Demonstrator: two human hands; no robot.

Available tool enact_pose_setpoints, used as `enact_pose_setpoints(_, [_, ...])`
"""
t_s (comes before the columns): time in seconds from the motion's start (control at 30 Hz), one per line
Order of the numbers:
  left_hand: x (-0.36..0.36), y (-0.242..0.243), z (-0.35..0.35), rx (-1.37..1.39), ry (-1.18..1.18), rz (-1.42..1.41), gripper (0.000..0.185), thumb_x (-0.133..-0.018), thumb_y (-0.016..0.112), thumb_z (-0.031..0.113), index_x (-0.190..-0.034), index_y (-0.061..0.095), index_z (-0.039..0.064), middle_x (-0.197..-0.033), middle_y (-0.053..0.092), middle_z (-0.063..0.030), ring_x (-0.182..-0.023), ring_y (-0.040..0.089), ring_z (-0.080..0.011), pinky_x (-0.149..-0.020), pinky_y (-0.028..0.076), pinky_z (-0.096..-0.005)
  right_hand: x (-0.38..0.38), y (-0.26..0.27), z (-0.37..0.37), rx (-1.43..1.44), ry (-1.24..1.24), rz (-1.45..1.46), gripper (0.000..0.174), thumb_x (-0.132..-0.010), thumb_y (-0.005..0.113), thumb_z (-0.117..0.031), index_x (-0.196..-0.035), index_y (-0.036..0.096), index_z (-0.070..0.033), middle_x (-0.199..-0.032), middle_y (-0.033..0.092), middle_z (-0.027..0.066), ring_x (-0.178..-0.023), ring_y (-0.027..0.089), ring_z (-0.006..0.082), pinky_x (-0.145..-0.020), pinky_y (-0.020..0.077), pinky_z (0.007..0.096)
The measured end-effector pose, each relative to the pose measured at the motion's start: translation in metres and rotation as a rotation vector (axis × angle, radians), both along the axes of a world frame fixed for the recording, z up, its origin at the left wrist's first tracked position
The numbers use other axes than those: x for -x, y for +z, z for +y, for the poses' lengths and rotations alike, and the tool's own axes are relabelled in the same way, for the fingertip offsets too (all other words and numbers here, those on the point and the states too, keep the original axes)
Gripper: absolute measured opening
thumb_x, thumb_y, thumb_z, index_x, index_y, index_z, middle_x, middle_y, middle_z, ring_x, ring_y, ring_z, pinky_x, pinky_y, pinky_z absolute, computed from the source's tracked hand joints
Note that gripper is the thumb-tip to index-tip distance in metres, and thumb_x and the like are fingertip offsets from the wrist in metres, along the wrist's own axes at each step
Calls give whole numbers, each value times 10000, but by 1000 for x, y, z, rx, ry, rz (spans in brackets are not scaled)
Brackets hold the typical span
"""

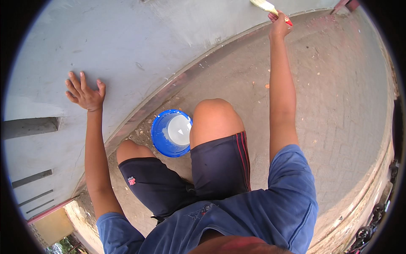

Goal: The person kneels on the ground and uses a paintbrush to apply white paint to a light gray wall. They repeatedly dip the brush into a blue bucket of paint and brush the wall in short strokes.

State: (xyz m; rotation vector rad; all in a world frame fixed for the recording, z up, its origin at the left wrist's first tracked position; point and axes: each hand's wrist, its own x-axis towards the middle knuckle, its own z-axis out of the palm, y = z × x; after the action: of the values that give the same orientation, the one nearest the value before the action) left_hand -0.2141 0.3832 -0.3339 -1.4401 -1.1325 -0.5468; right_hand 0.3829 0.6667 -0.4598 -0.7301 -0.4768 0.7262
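My right hand (280, 25) is closed around the handle of a paintbrush (265, 5) at the top right, its pale bristles against the grey wall (127, 41). The handle's end is red. On the left, my left hand (86, 93) rests on the wall with its fingers spread and holds nothing. A blue plastic bucket (156, 135) with whitish liquid inside stands on the ground by the wall's foot, beside my knee. Pale paint marks its rim. My knee hides part of its right edge.
The paved ground (330, 104) bears dirt and scattered leaves. A narrow ledge (187, 71) runs along the wall's foot. Slot-like openings (31, 127) cut into the wall at the left. At the lower right edge are parked vehicles, only partly visible (363, 235).
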Motion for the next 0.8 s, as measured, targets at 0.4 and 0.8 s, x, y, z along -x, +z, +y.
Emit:
enact_pose_setpoints(0.4, [-1, 1, 1, -5, -8, 3, 577, -956, 497, 455, -1419, 521, 111, -1545, 490, -182, -1517, 324, -338, -1254, 80, -473, 27, -46, 6, 385, -67, -135, 194, -891, 660, -3, -1016, 623, 141, -863, 702, 214, -704, 737, 253, -618, 651, 326])
enact_pose_setpoints(0.8, [3, -2, 0, 8, 9, -20, 587, -924, 518, 451, -1416, 524, 130, -1546, 494, -171, -1511, 338, -334, -1251, 72, -471, 36, 1, -30, 17, 42, 16, 184, -958, 597, -38, -1004, 637, 135, -950, 698, 230, -753, 731, 265, -712, 656, 341])
